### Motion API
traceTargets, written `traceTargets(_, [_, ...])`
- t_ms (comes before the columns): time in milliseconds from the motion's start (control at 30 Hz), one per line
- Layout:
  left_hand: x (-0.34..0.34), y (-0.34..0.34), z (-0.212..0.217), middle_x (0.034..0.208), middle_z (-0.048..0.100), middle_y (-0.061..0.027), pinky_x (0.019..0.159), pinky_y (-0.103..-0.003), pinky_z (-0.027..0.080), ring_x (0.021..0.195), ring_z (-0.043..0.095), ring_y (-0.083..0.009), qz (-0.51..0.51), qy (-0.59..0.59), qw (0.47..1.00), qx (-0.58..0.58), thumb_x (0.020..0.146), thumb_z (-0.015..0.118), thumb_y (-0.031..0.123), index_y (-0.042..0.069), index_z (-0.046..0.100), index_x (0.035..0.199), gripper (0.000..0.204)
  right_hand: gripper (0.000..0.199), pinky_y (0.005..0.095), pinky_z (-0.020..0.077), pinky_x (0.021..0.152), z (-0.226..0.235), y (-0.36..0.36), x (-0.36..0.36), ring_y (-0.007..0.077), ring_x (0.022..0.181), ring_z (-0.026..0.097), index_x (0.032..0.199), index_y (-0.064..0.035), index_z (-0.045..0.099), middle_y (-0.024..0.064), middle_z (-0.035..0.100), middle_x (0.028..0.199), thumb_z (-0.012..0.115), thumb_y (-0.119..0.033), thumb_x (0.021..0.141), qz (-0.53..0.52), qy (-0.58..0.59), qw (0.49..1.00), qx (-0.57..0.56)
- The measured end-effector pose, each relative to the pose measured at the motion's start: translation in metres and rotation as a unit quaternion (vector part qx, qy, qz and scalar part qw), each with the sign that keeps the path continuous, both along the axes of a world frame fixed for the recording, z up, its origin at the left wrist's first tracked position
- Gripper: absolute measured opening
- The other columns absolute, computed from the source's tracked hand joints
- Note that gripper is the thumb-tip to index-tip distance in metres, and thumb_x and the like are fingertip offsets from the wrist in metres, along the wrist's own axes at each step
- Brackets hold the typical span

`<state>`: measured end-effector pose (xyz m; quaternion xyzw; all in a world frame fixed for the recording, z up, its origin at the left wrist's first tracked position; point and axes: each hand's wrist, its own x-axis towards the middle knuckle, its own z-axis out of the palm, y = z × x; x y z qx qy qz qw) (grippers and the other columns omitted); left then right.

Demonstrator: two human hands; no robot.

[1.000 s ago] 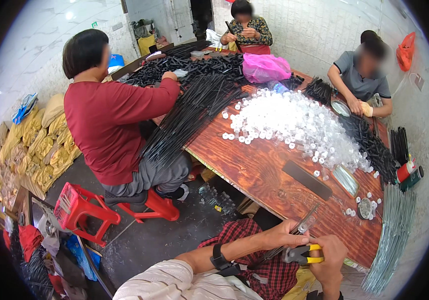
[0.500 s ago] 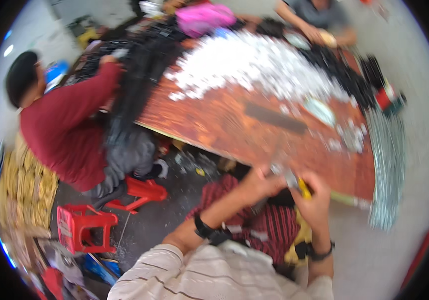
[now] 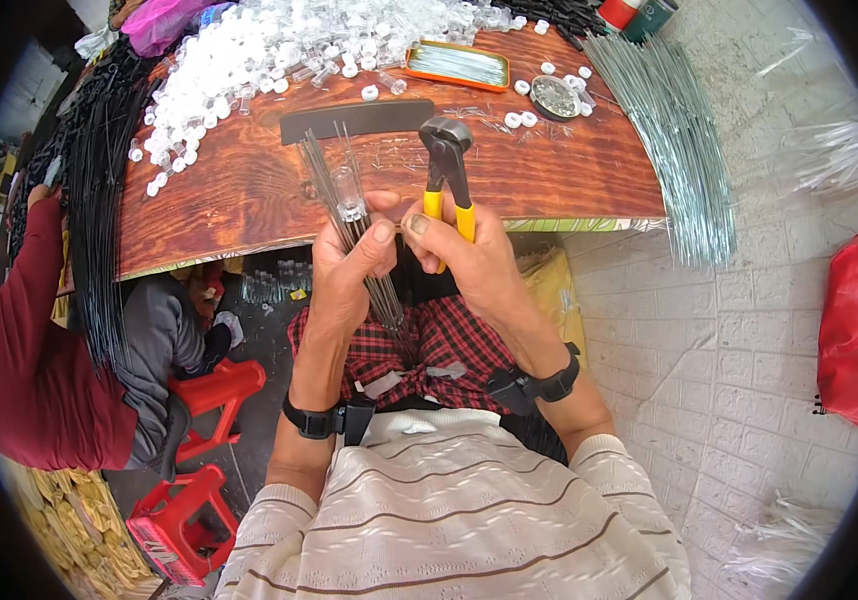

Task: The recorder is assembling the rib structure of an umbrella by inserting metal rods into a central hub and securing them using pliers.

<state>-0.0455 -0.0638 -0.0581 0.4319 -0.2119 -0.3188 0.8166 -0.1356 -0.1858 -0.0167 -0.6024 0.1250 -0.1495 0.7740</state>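
My left hand point(image 3: 351, 262) is closed round a bundle of thin dark metal rods point(image 3: 321, 172), which slant up past its fingers and run down toward my lap. A small clear plastic cylinder point(image 3: 349, 200) stands among the rods at the thumb side. Yellow-handled end-cutting pincers point(image 3: 447, 148) point upward in my right hand point(image 3: 471, 258), their dark head above the fist. The right thumb and fingertips nearly meet the left fingers; whether something tiny is pinched between them cannot be made out. Both hands hover before the near edge of the wooden table point(image 3: 219, 205).
White and clear plastic pieces point(image 3: 249, 60) heap across the table. Near them lie a dark flat bar point(image 3: 354, 118), an orange-rimmed tray point(image 3: 459, 66) of wire pieces and a round dish point(image 3: 555, 98). Silvery wires point(image 3: 684, 160) overhang at right. A red-sleeved co-worker point(image 3: 49, 370) sits left by red stools point(image 3: 184, 530).
The view has swung toward the table's right side and sharpened from blur. My hands now appear higher in the picture, with the pincers turned upright and the rod bundle plainly visible.
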Motion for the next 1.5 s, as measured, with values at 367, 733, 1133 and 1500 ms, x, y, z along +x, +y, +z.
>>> traceTargets(367, [-0.002, 0.004, 0.007, 0.073, 0.046, 0.0028, 0.056, -0.022, 0.03, 0.063, 0.041, -0.0052, -0.022, -0.014, 0.999, -0.037, 0.09, 0.06, 0.022, -0.005, 0.041, 0.135, 0.056, 0.017, 0.0216, 0.0439, 0.056, 0.012, 0.012, 0.009, 0.005, 0.062, 0.053, 0.091, 0.0006, 0.061, 0.0001, 0.057, 0.071, 0.06, -0.017, 0.09, -0.005, -0.062, 0.995, 0.08])
traceTargets(733, [-0.007, 0.0, 0.017, 0.085, 0.052, 0.002, 0.062, -0.022, 0.034, 0.07, 0.045, -0.0054, -0.009, -0.016, 1.0, 0.008, 0.09, 0.06, 0.018, -0.004, 0.039, 0.136, 0.055, 0.018, 0.0222, 0.0478, 0.05, 0.004, 0.009, 0.015, 0.0078, 0.057, 0.059, 0.094, 0.0034, 0.062, 0.0042, 0.062, 0.069, 0.061, -0.014, 0.089, -0.064, -0.02, 0.997, -0.037])
traceTargets(1133, [-0.007, -0.001, 0.014, 0.089, 0.053, 0.0023, 0.063, -0.021, 0.035, 0.073, 0.045, -0.0047, -0.007, -0.015, 1.0, 0.015, 0.09, 0.061, 0.017, -0.003, 0.04, 0.136, 0.054, 0.018, 0.0224, 0.049, 0.052, 0.008, 0.009, 0.018, 0.0076, 0.058, 0.058, 0.1, 0.0047, 0.062, 0.0041, 0.061, 0.07, 0.057, -0.009, 0.088, -0.055, -0.019, 0.998, -0.016])
traceTargets(1500, [-0.007, -0.001, 0.015, 0.092, 0.053, 0.0021, 0.063, -0.021, 0.036, 0.074, 0.046, -0.0042, -0.001, -0.021, 1.0, 0.021, 0.09, 0.062, 0.016, -0.002, 0.04, 0.136, 0.054, 0.02, 0.0222, 0.0498, 0.053, 0.008, 0.009, 0.018, 0.0075, 0.06, 0.058, 0.103, 0.0044, 0.062, 0.0044, 0.061, 0.074, 0.056, -0.007, 0.087, -0.046, -0.019, 0.999, -0.015])
